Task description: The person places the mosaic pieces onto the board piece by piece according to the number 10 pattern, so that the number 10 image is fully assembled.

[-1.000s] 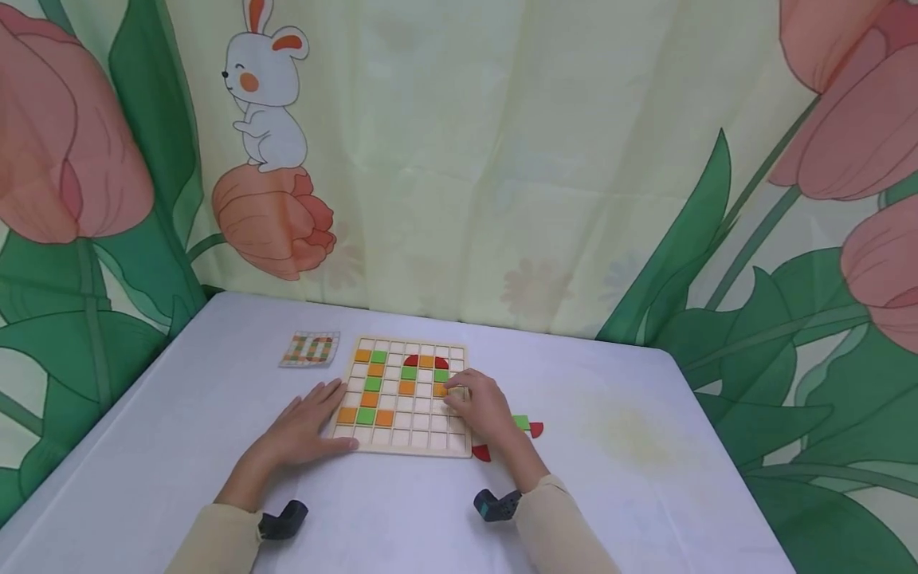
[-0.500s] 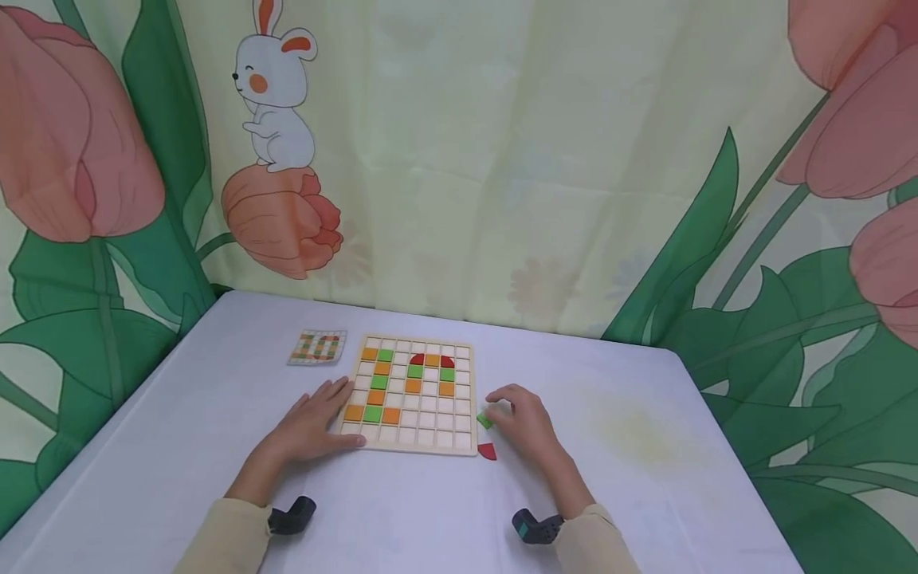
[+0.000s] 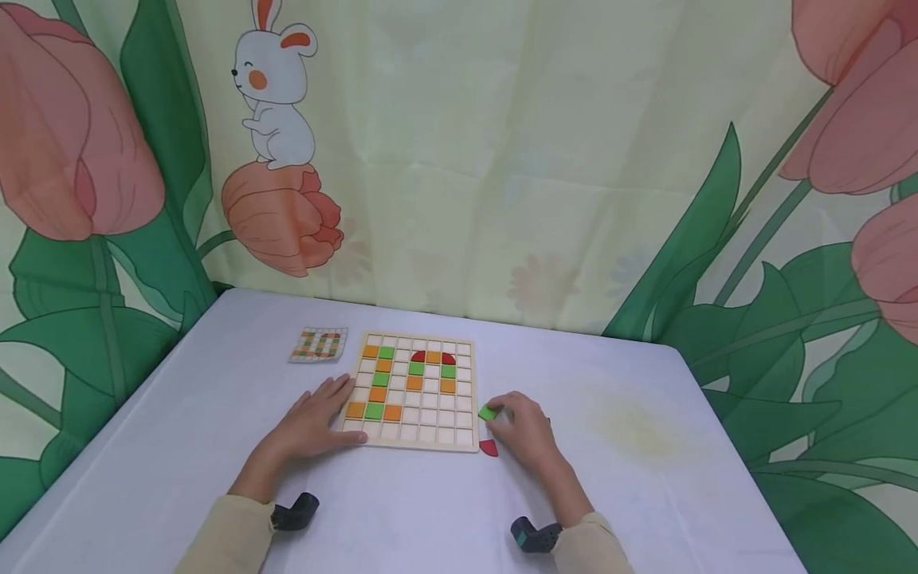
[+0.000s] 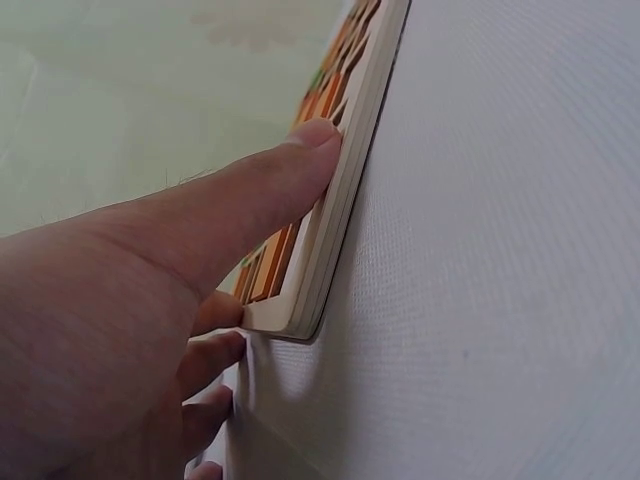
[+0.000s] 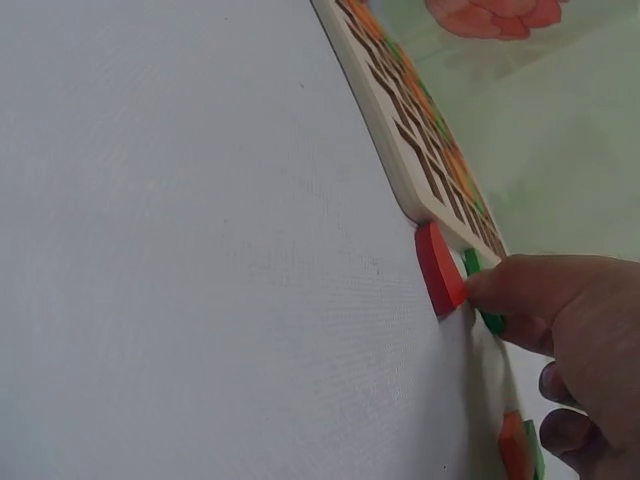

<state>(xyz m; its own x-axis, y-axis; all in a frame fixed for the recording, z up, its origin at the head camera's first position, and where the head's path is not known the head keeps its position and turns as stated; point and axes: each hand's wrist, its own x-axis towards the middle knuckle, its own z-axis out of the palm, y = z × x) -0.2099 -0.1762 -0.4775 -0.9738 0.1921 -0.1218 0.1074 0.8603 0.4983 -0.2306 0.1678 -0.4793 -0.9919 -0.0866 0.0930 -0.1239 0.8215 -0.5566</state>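
Observation:
A wooden grid board point(image 3: 437, 434) lies on the table with orange, green and red tiles set in some of its squares. My left hand point(image 3: 310, 426) rests at its left side with the fingers extended; in the left wrist view the thumb point(image 4: 270, 185) lies on the board's frame point(image 4: 345, 200). Just off the board's right edge, my right hand point(image 3: 527, 430) pinches a green tile point(image 3: 487, 413) between thumb and fingertips. Beside it lies a red quarter-round tile point(image 3: 488, 448), also seen close to the thumb as a red tile point(image 5: 438, 270) in the right wrist view.
A small printed pattern card point(image 3: 318, 345) lies behind the board's left side. Below the right hand's curled fingers, the right wrist view has an orange-red tile point(image 5: 516, 445) and another green tile point(image 5: 536, 450). A white cloth point(image 3: 402, 510) covers the table, before a printed curtain point(image 3: 459, 175).
My right hand has moved from the board's right-hand squares to the loose tiles on its right and now pinches a green one, tilted up. The left hand keeps its place on the board.

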